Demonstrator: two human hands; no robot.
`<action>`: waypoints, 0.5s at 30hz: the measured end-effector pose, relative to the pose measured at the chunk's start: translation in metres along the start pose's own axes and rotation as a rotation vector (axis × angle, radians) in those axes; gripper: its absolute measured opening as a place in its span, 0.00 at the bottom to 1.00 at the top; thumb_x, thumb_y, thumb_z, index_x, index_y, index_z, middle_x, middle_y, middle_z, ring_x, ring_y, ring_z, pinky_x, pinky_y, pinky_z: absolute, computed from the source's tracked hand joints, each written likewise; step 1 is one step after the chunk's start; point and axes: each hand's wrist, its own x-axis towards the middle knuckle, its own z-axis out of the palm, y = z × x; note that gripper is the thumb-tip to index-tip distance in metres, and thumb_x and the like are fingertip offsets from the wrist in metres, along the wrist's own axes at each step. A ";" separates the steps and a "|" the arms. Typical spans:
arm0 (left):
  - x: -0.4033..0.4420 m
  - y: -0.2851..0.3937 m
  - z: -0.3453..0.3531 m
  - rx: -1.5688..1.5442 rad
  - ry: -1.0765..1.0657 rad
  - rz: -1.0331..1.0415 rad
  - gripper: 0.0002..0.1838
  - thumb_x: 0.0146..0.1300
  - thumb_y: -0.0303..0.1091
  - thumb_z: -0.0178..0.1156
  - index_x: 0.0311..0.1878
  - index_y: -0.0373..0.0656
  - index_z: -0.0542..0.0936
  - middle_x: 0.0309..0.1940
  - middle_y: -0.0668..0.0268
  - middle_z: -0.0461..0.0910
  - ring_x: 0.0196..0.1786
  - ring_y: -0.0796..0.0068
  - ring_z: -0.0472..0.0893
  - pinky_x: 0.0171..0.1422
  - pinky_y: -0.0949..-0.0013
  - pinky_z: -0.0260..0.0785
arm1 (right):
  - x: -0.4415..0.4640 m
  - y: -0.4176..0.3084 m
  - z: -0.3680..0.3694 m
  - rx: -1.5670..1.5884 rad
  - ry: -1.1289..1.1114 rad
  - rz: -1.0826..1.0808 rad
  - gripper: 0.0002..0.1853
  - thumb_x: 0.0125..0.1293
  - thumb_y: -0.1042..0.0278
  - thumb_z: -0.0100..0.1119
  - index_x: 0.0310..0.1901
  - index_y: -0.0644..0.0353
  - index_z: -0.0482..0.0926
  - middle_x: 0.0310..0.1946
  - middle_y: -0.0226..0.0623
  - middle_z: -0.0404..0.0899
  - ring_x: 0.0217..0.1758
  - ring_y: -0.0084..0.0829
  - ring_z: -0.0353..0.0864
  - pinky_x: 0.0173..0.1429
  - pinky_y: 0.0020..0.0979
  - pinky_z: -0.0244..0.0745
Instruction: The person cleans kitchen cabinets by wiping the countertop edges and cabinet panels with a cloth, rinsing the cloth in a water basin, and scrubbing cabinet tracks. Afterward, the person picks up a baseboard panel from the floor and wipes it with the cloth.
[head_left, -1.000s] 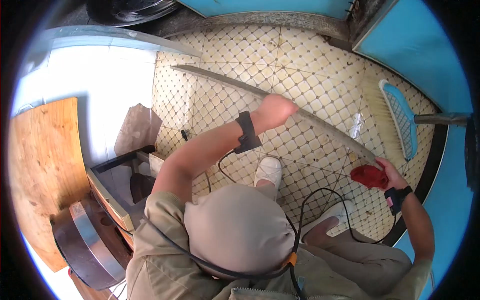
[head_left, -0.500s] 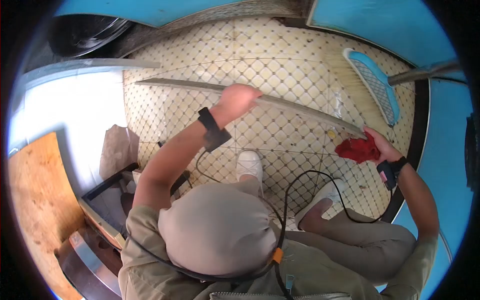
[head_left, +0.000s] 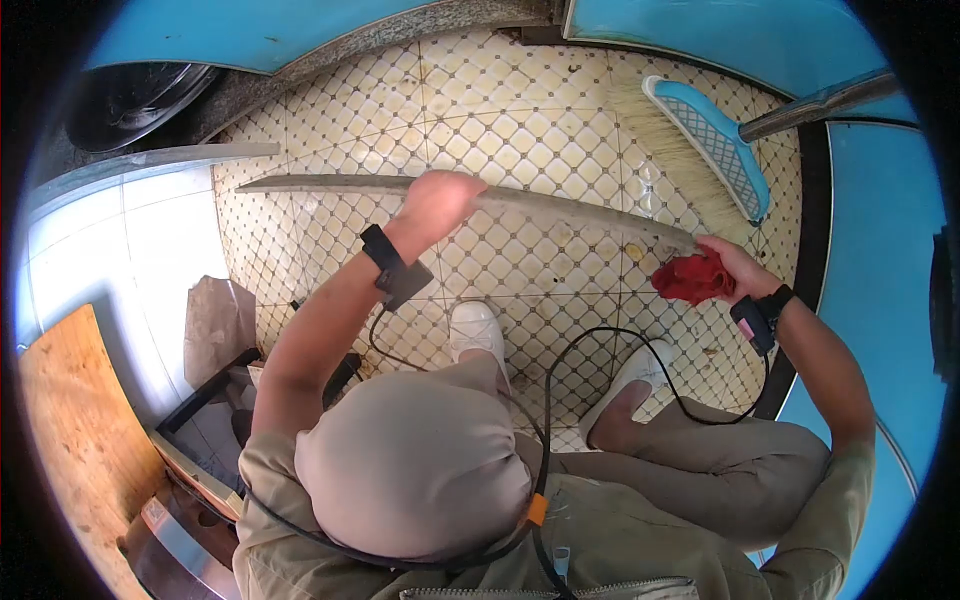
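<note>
A long, thin grey board [head_left: 575,208], seen nearly edge-on, spans the view above the tiled floor. My left hand [head_left: 440,200] is closed on its middle, slightly blurred, with a black strap around the wrist. At the board's right end my right hand [head_left: 735,270] bunches up a red cloth [head_left: 692,278], with fingers against the board's end. Some of the right fingers are hidden behind the cloth.
A blue broom [head_left: 710,140] with pale bristles rests at the upper right by blue panels [head_left: 880,250]. A wooden board [head_left: 85,430] and a brown stool-like piece [head_left: 180,545] stand at the left. A black cable [head_left: 660,350] loops from my right wrist.
The view has turned slightly, shifting most things leftward in it. Both hands keep about the same places on the board, and the red cloth stays in my right hand.
</note>
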 end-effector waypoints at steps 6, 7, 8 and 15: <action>0.033 -0.008 -0.032 -0.014 -0.235 -0.068 0.14 0.57 0.45 0.67 0.41 0.48 0.85 0.34 0.58 0.83 0.42 0.54 0.82 0.46 0.53 0.73 | 0.018 -0.007 -0.010 -0.031 0.254 -0.165 0.26 0.75 0.47 0.51 0.57 0.65 0.75 0.44 0.43 0.85 0.43 0.35 0.87 0.46 0.35 0.85; 0.039 -0.007 -0.038 -0.001 -0.310 -0.107 0.17 0.56 0.48 0.68 0.42 0.48 0.86 0.34 0.57 0.84 0.42 0.54 0.82 0.46 0.53 0.73 | 0.016 -0.010 -0.008 -0.030 0.254 -0.245 0.25 0.75 0.47 0.52 0.55 0.65 0.75 0.42 0.41 0.85 0.43 0.35 0.87 0.47 0.35 0.85; 0.044 -0.012 -0.038 -0.002 -0.312 -0.107 0.17 0.56 0.48 0.68 0.42 0.48 0.86 0.34 0.57 0.84 0.42 0.54 0.82 0.46 0.53 0.73 | 0.014 -0.014 -0.005 -0.029 0.253 -0.325 0.24 0.74 0.47 0.53 0.53 0.65 0.76 0.40 0.39 0.85 0.43 0.34 0.87 0.47 0.35 0.84; 0.075 -0.029 -0.046 -0.211 -0.461 -0.080 0.25 0.51 0.52 0.74 0.44 0.42 0.86 0.31 0.57 0.85 0.36 0.63 0.84 0.43 0.60 0.72 | 0.005 -0.021 0.004 -0.166 0.224 -0.372 0.20 0.71 0.55 0.62 0.51 0.66 0.75 0.40 0.38 0.84 0.40 0.29 0.86 0.44 0.30 0.84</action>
